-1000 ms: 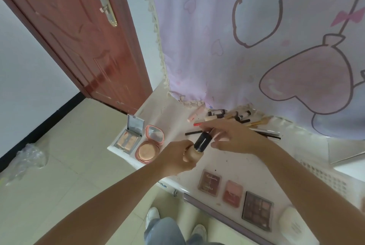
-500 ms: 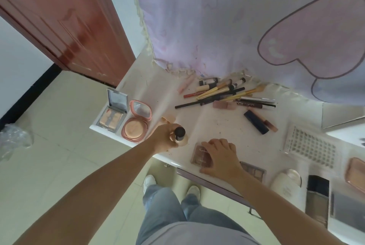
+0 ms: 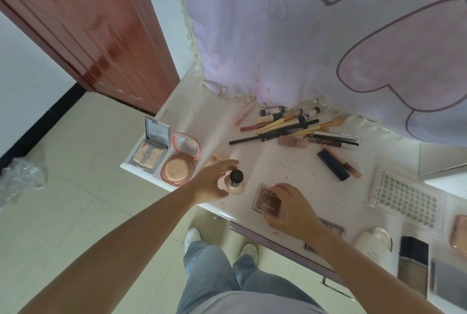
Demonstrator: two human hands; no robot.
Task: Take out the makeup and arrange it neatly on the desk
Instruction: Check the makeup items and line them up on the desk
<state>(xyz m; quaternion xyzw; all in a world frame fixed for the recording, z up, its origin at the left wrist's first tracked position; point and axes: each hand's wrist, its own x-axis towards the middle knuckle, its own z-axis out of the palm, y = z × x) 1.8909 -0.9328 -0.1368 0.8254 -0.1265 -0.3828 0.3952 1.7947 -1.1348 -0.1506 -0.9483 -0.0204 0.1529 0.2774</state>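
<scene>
Fingers of the left hand (image 3: 211,183) are spread loosely beside the foundation bottle (image 3: 233,182), seen upright at lower centre of the frame, touching it at most lightly. The bottle is judged glassy, weighty and top-heavy; its body, not the black cap, is the safer hold. Just right of it, the right hand (image 3: 290,208) is curled over a small blush palette (image 3: 266,201) on the counter (image 3: 290,169).

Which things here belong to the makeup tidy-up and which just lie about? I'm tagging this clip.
Job:
foundation bottle at the left hand
small palette under the right hand
open compacts
brush and pencil pile
dark lipstick

Lying about:
curtain
door
plastic bag on the floor
</scene>
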